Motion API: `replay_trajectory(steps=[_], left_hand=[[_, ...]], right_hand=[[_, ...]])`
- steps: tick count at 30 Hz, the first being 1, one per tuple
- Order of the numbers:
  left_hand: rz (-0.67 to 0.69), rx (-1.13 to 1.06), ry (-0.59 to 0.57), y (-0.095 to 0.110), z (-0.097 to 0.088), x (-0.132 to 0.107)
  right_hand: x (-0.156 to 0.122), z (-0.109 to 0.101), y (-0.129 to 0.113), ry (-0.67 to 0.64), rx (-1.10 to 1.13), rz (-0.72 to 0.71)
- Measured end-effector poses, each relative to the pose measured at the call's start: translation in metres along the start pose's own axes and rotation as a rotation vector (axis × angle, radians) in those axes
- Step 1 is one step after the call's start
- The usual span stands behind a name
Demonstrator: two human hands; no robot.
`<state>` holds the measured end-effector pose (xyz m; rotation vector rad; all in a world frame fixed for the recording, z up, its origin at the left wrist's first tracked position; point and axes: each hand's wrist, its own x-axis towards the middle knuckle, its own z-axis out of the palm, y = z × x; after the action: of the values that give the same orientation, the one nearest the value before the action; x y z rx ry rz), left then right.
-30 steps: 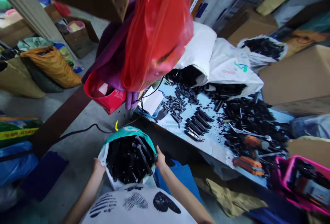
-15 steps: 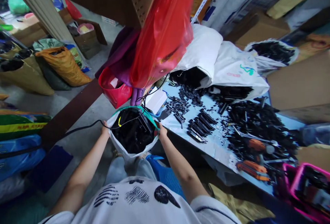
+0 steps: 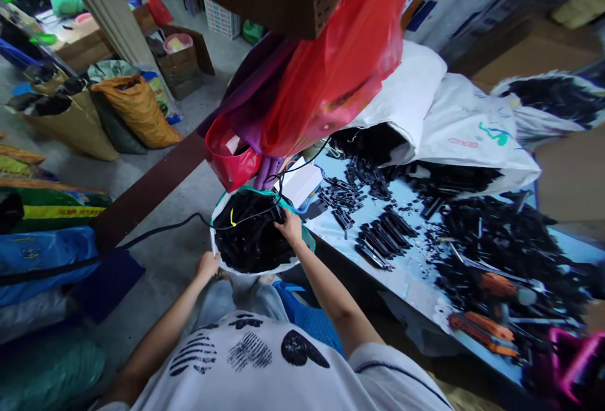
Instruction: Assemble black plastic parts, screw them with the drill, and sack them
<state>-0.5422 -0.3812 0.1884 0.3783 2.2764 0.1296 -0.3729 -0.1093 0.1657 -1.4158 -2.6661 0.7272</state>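
Note:
A white sack with a teal rim stands in front of my legs, full of black plastic parts. My left hand is closed on the sack's near left rim. Over the right side of the opening, my right hand has its fingers closed around a black plastic part at the top of the pile; its far end is hard to make out. A black cable runs across the sack's mouth, near a small yellow strip.
On the blue-topped table lie a row of black parts, loose pieces and an orange power drill. A red plastic bag hangs above. Filled sacks stand on the floor at left; a blue stool is by my legs.
My right hand has let go of the sack's right rim and moved inward onto a black part. The left hand stays on the rim, slightly lower. The view has shifted left.

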Motion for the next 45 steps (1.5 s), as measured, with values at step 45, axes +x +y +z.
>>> replay_trajectory(steps=[45], left_hand=[[-0.177, -0.743, -0.629, 0.476, 0.444, -0.107]], right_hand=[[0.08, -0.173, 0.597, -0.365, 0.144, 0.187]])
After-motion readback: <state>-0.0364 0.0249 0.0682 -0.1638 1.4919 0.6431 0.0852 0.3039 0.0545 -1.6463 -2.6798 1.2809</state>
